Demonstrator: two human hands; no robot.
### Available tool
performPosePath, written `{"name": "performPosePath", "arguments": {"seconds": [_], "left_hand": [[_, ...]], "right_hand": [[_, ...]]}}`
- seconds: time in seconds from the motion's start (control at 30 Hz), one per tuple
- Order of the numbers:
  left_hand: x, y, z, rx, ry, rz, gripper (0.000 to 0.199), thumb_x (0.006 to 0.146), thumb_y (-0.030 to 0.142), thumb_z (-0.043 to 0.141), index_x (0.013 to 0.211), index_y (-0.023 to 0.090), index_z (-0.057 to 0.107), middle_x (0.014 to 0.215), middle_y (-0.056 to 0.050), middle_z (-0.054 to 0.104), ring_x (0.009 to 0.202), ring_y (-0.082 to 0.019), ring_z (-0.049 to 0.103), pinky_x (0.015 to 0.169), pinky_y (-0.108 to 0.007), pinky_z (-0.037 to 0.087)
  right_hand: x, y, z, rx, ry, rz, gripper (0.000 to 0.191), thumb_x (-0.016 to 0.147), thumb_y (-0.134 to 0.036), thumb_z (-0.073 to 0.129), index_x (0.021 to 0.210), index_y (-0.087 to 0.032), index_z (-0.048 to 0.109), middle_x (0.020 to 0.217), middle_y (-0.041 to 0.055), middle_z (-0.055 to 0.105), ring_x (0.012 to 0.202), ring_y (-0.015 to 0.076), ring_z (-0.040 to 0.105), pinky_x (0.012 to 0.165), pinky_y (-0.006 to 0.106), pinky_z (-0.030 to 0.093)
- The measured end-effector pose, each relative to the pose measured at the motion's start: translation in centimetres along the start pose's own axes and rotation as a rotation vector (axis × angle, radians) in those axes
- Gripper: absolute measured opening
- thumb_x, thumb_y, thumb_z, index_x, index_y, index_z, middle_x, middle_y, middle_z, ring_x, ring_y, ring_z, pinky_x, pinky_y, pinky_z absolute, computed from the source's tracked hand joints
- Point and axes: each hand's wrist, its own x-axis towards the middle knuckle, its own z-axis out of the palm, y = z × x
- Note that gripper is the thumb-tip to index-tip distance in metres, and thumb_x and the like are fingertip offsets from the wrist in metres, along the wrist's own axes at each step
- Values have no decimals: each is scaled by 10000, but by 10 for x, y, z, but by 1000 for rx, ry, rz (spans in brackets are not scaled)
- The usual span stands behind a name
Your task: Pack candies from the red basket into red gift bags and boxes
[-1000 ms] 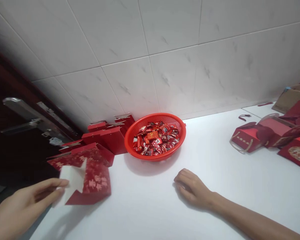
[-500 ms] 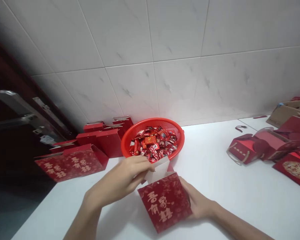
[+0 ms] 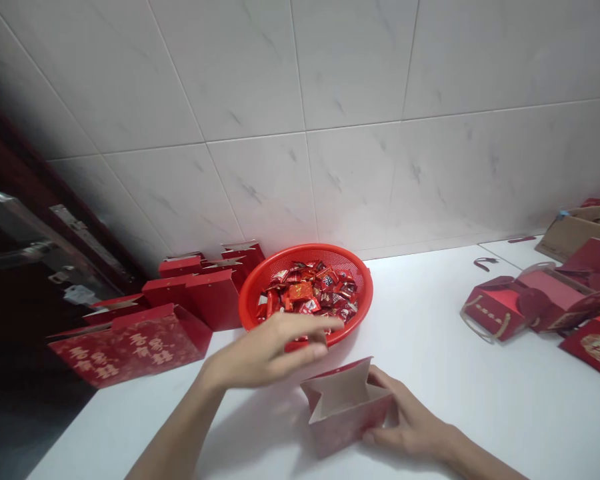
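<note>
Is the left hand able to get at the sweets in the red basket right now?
Probably yes: the left hand looks empty and hovers at the near rim of the red basket, which has no lid over the wrapped sweets.

On the white table (image 3: 415, 340) are listed: red paper bags (image 3: 210, 300), stood in a cluster at the left; one red perforated basket (image 3: 367, 287), set just beside them; red boxes (image 3: 500, 308), grouped at the right; one dark red strip (image 3: 484, 264), laid near the boxes.
</note>
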Motion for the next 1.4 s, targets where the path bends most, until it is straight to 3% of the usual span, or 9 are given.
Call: {"name": "performPosePath", "arguments": {"seconds": [0.13, 0.27, 0.37, 0.5, 0.6, 0.73, 0.87, 1.1, 1.4], "left_hand": [[44, -46, -22, 117, 61, -150, 356, 977, 295, 475, 1264, 228, 675, 1186, -58, 739, 1040, -221, 673, 929, -314, 494], [102, -89, -22, 377, -198, -312, 317, 832, 128, 543, 1056, 187, 759, 1073, -83, 774, 1000, -249, 699, 891, -305, 495], [131, -105, -13, 500, -327, -371, 312, 768, 184, 629, 1057, 170, 745, 1056, -119, 767, 960, -293, 705, 828, -341, 523], [144, -112, -6, 558, -346, -380, 585, 673, 297, 766, 1225, 135, 658, 1259, -181, 686, 1080, -325, 670, 861, -341, 525], [142, -114, -3, 586, -343, -399, 595, 659, 312, 782, 1215, 136, 664, 1224, -187, 699, 1060, -333, 669, 859, -353, 515], [128, -116, -6, 470, -358, -469, 209, 699, 268, 738, 889, 183, 760, 892, -85, 767, 852, -260, 690, 742, -297, 492], [103, -121, -21, 299, -320, -458, 81, 700, 268, 735, 749, 213, 768, 705, -3, 732, 714, -186, 654, 652, -246, 449], [61, -123, -50, -140, -220, -427, 286, 645, 429, 805, 795, 185, 797, 733, -39, 753, 698, -194, 651, 658, -258, 477], [42, -127, -57, -7, -9, -494, 482, 681, 635, 722, 692, 153, 715, 559, 13, 560, 557, -133, 455, 541, -249, 314]], "right_hand": [[-4, 4, 0, 26, -32, 38, 917, 704, -452, 823, 1497, -235, 419, 1451, 183, 525, 1349, 405, 496, 1077, 554, 444], [-6, 11, -3, 45, -41, 29, 1100, 655, -560, 844, 1558, -230, 309, 1525, 210, 440, 1396, 415, 441, 1117, 586, 391], [-7, 12, -4, 73, -58, 17, 1147, 647, -617, 834, 1573, -234, 273, 1559, 214, 395, 1415, 414, 420, 1155, 601, 333], [-5, 7, -5, 82, -63, 5, 1136, 652, -644, 820, 1571, -247, 285, 1578, 206, 370, 1441, 413, 384, 1176, 609, 295], [-5, 3, -4, 91, -67, 7, 1120, 665, -644, 810, 1570, -240, 289, 1577, 203, 372, 1434, 405, 399, 1173, 591, 309], [-5, 4, -3, 75, -50, 10, 1124, 653, -663, 810, 1562, -235, 307, 1575, 210, 380, 1436, 405, 398, 1172, 581, 315], [-5, 11, -3, 41, -47, 11, 1128, 655, -659, 810, 1565, -230, 301, 1573, 212, 387, 1438, 411, 394, 1168, 594, 317], [-9, 25, -5, -34, -41, 31, 1101, 657, -615, 821, 1565, -255, 313, 1587, 195, 376, 1453, 420, 367, 1181, 627, 288], [1, 9, -6, 164, -79, -49, 1009, 694, -751, 717, 1522, -290, 372, 1541, 179, 432, 1422, 397, 411, 1148, 591, 340]]}}
